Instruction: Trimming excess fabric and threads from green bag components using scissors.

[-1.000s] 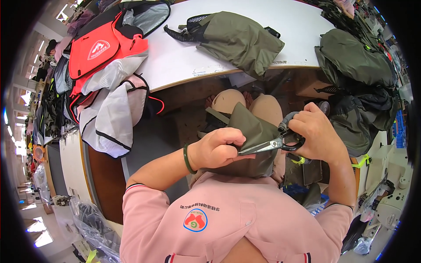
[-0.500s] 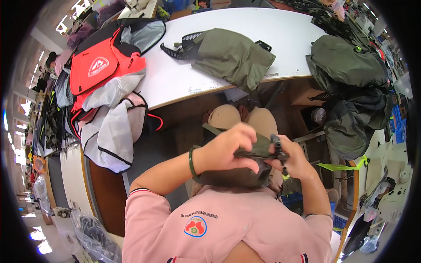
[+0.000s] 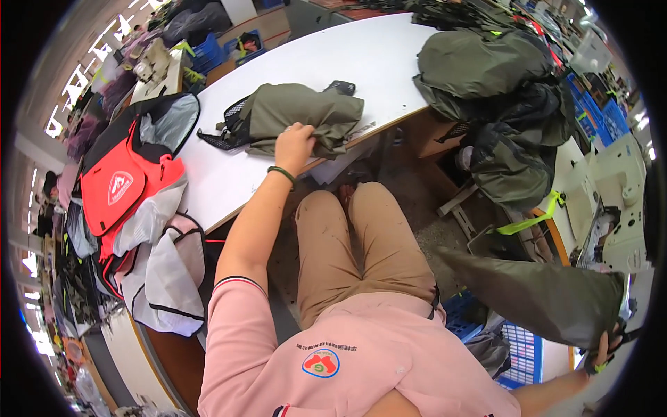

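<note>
On the white table lies an olive-green fabric bag (image 3: 306, 111) with black mesh and a black strap at its left end. My left hand (image 3: 297, 144), arm stretched forward, has its fingers closed on the near edge of this bag. Far out to the right, my right hand (image 3: 604, 347) grips one end of a second olive-green bag (image 3: 549, 295), which stretches leftward in the air beside my lap. Part of the right hand is dim near the picture's rim, and black and yellow-green bits show beside its fingers.
A red, black and grey bag (image 3: 118, 187) hangs over the left of the white table (image 3: 222, 181). Olive bags (image 3: 486, 69) are heaped at the right. A blue crate (image 3: 521, 351) stands below my right arm, near a sewing machine (image 3: 622, 201) and a yellow-green strap (image 3: 531, 222).
Both hands were together over my lap on an olive bag. The right has carried it far right, while the left has reached forward and taken hold of the bag on the table.
</note>
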Tool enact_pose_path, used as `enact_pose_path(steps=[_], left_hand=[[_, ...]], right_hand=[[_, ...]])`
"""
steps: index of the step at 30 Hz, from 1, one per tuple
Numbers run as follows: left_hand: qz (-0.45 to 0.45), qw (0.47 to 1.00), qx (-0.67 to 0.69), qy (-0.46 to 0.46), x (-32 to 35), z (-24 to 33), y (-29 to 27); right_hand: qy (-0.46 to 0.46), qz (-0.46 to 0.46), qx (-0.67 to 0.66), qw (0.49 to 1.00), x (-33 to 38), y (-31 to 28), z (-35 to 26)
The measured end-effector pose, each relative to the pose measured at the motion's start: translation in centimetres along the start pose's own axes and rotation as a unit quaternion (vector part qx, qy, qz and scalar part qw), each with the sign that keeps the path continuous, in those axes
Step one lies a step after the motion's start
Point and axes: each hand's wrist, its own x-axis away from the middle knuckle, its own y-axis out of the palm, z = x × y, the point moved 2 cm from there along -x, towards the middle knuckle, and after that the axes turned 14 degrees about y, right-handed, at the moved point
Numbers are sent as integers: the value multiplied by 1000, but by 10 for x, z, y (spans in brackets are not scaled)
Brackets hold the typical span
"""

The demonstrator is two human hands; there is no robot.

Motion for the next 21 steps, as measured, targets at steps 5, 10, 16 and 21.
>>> enact_pose_path(steps=[5, 10, 16, 21], left_hand=[[171, 965, 119, -158, -24, -51, -50], [449, 884, 80, -106, -63, -60, -176], [432, 866, 252, -26, -58, 78, -264], [115, 937, 319, 81, 54, 208, -173]], right_hand=[[-150, 98, 336, 925, 43, 23, -73], [178, 175, 328, 911, 1, 55, -78], [150, 144, -2, 978, -90, 159, -37], [81, -81, 17, 993, -95, 411, -159]])
